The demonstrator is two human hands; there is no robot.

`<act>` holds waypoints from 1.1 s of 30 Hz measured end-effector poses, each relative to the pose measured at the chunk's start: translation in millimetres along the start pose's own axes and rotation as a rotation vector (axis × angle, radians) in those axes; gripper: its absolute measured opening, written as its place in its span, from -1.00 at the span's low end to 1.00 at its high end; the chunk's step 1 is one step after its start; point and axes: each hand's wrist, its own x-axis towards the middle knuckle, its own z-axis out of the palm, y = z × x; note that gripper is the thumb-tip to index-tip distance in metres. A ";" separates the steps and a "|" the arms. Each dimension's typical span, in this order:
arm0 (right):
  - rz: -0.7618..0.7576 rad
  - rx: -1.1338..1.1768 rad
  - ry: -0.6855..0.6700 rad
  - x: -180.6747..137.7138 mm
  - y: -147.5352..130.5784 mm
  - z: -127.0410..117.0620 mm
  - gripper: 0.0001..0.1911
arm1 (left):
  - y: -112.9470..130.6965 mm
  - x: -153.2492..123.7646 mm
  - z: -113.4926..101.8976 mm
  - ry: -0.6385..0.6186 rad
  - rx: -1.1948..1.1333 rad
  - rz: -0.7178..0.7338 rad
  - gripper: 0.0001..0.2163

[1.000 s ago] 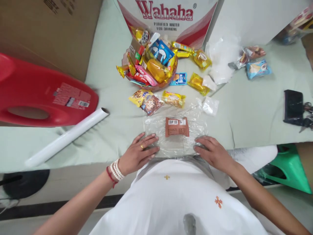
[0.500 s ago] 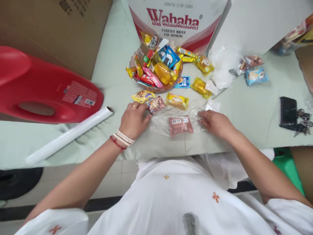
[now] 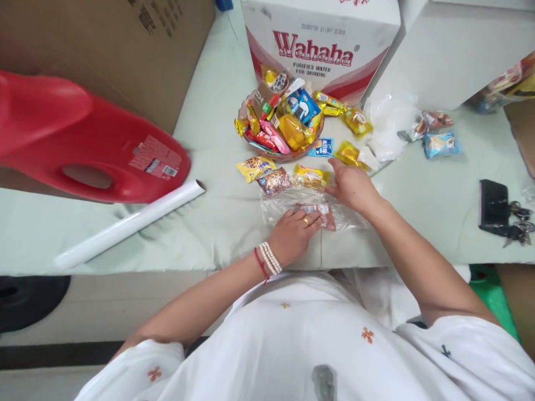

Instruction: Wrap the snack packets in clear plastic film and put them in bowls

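Nearest you is the front of your white shirt (image 3: 288,345), dotted with small embroidered flowers, close against the edge of a table (image 3: 234,234) with a pale green cover. Your left hand (image 3: 290,234), with pale beads (image 3: 271,258) and a red cord on the wrist, reaches over that edge. Its fingers lie over a brown packet (image 3: 329,217), covering its left part; you cannot tell from here whether they pinch it or only rest on it. The packet lies in front of you, on a crumpled sheet of clear plastic (image 3: 273,209).

Farther in, your right hand (image 3: 353,188) has its thumb and forefinger spread, around the right end of a yellow packet (image 3: 308,176); whether they touch it is unclear. Left of that sits a speckled brown packet (image 3: 275,182), touching a yellow cookie packet (image 3: 254,169).

Well off to your left, a white tube (image 3: 134,225) lies slanting beside a big red jug (image 3: 98,150). Well off to your right are a black pouch (image 3: 494,206) and keys (image 3: 520,228).

Beyond your hands stands a glass bowl (image 3: 281,156) heaped with wrapped snacks, a blue packet (image 3: 321,147) just beside it. Farthest back is a white Wahaha water box (image 3: 321,50).
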 end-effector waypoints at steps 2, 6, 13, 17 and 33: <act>-0.034 0.081 -0.066 -9.0 3.3 -8.1 -0.54 | -1.5 0.8 14.1 -0.066 -0.009 -0.033 -0.60; -0.392 0.199 -0.028 -44.3 5.7 -17.6 -0.65 | -4.3 -5.1 23.3 -0.063 -0.060 -0.075 -0.61; -0.692 0.248 0.009 -96.2 5.1 31.4 -0.55 | -34.3 -26.6 27.8 0.050 -0.369 -0.021 -0.54; -0.587 0.440 0.094 -104.4 4.7 55.0 -0.36 | -45.8 -37.8 23.6 0.103 -0.466 -0.045 -0.47; -0.549 0.319 -0.238 -106.6 -2.1 40.8 -0.46 | -35.9 -31.7 16.6 0.046 -0.308 -0.112 -0.63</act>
